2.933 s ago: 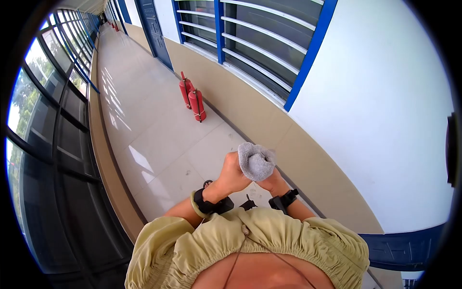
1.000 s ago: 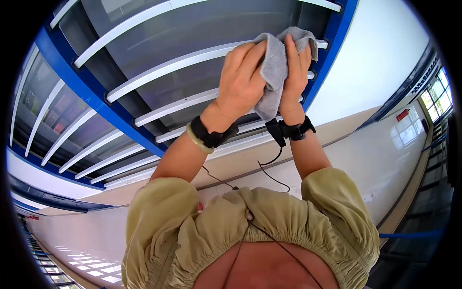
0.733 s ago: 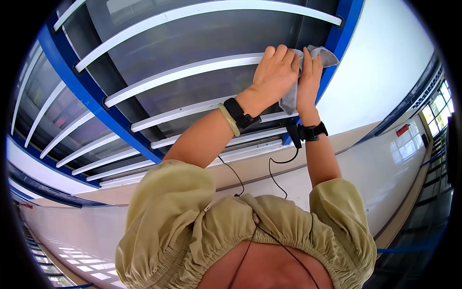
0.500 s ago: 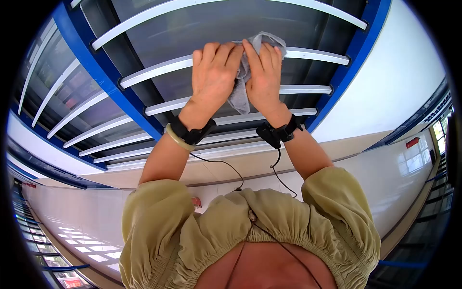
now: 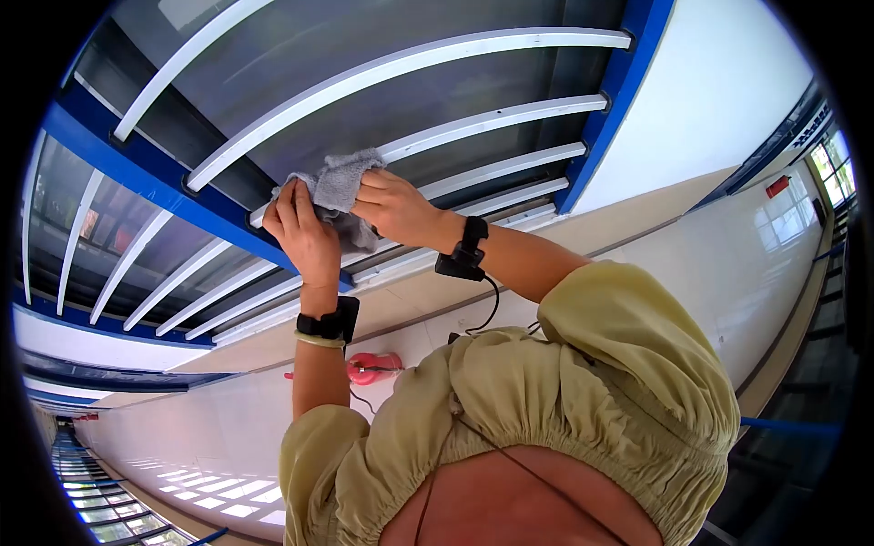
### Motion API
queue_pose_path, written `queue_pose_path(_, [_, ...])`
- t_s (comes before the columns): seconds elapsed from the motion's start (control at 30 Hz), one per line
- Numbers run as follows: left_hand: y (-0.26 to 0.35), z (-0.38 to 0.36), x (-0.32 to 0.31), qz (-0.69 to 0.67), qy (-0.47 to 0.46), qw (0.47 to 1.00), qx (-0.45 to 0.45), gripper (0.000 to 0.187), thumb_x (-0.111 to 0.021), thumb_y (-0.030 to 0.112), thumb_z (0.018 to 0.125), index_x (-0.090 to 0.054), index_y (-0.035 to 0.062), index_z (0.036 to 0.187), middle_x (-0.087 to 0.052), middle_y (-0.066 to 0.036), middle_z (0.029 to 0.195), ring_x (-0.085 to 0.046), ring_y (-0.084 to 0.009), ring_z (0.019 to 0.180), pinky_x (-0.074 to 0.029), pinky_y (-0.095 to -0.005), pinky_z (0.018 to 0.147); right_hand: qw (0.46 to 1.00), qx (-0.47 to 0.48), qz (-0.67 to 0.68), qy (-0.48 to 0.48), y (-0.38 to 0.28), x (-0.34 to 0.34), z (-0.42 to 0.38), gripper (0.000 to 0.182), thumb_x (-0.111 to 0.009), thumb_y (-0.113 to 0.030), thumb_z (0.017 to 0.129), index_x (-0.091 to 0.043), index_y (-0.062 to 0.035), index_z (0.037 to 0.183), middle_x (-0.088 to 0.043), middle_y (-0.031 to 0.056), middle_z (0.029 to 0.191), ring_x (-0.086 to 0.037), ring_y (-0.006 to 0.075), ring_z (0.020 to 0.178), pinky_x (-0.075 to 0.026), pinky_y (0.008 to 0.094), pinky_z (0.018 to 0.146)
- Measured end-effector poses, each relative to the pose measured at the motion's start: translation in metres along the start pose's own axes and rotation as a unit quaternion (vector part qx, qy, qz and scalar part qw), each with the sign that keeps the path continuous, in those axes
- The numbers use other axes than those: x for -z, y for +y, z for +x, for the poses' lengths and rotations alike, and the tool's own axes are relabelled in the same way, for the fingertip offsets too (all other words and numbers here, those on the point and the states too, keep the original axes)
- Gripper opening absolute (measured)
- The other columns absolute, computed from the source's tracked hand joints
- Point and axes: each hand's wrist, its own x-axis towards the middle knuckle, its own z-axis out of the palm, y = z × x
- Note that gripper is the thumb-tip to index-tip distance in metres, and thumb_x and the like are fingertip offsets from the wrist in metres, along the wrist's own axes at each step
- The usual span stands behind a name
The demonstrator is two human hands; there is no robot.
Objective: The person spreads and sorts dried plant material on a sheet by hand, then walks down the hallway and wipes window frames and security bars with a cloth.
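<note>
A grey cloth (image 5: 344, 182) is bunched around one of the white window bars (image 5: 492, 123), close to the bar's left end by the blue frame post (image 5: 150, 162). My left hand (image 5: 305, 235) grips the cloth from the left, fingers curled over the bar. On the cloth's right side, my right hand (image 5: 396, 207) is closed on it, with the fingertips partly hidden by the fabric. Black straps with small boxes sit on both wrists, and a pale bangle (image 5: 320, 339) circles the left one.
More white bars run above and below in front of dark glass. A second barred window (image 5: 100, 237) is at the left. A red object (image 5: 373, 367) stands on the glossy floor (image 5: 228, 419) below my left arm. White wall (image 5: 719, 91) lies to the right.
Both hands and the cloth have moved left and down, from the middle of a bar to near the blue post. The view has turned, and more of the red object shows.
</note>
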Motion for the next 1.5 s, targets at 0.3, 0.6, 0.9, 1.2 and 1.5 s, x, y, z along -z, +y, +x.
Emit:
queue_pose_path(0.3, [0.17,0.044,-0.087,-0.251,-0.006,0.953,-0.172,0.038,-0.061,-0.001,0.071,-0.066,0.0003,0.109,-0.06,-0.008,0.116,-0.052,-0.0291,0.102,-0.045,-0.0398,0.09,0.977,-0.149,-0.135,0.068,0.073,0.152,-0.118,0.055,-0.049,0.017,0.064,-0.064,0.0042,0.115,-0.06,0.0197,0.12,-0.053,0.0429,0.113,-0.042,0.0459,0.099])
queue_pose_path(0.6, [0.24,-0.011,-0.156,-0.24,-0.209,0.909,-0.268,0.028,-0.059,0.011,0.078,-0.064,0.0054,0.105,-0.054,-0.008,0.117,-0.048,-0.0255,0.111,-0.042,-0.0359,0.097,0.937,-0.261,-0.231,-0.03,0.103,0.163,-0.222,0.061,-0.058,0.014,0.066,-0.056,-0.0001,0.125,-0.046,0.0261,0.133,-0.04,0.0513,0.123,-0.033,0.0564,0.105])
queue_pose_path(0.9, [0.057,-0.058,-0.075,-0.159,-0.182,0.953,-0.184,0.029,-0.061,0.008,0.071,-0.067,0.0125,0.1,-0.058,-0.005,0.115,-0.053,-0.0275,0.106,-0.048,-0.0388,0.091,0.976,-0.154,-0.138,-0.06,0.027,0.03,-0.136,0.05,-0.064,0.001,0.069,-0.063,-0.0048,0.118,-0.048,0.0229,0.131,-0.041,0.0474,0.117,-0.034,0.0538,0.102])
queue_pose_path(1.2, [-0.071,-0.096,-0.014,-0.036,-0.173,0.984,-0.011,0.051,-0.064,-0.009,0.066,-0.061,0.0052,0.115,-0.054,-0.017,0.115,-0.049,-0.0407,0.103,-0.045,-0.0474,0.09,0.974,-0.093,0.123,-0.165,-0.047,-0.107,-0.073,0.027,-0.058,-0.008,0.077,-0.07,-0.0094,0.101,-0.057,0.0072,0.109,-0.05,0.0297,0.109,-0.045,0.0398,0.093])
queue_pose_path(1.5, [0.083,-0.113,-0.074,-0.339,-0.219,0.915,0.012,0.029,-0.057,-0.012,0.067,-0.063,0.004,0.09,-0.053,-0.012,0.096,-0.051,-0.0349,0.091,-0.045,-0.0439,0.08,0.942,-0.293,-0.096,-0.135,0.04,0.03,-0.236,0.029,-0.068,0.0,0.064,-0.068,0.0008,0.093,-0.057,0.0219,0.108,-0.053,0.0435,0.103,-0.047,0.0453,0.092])
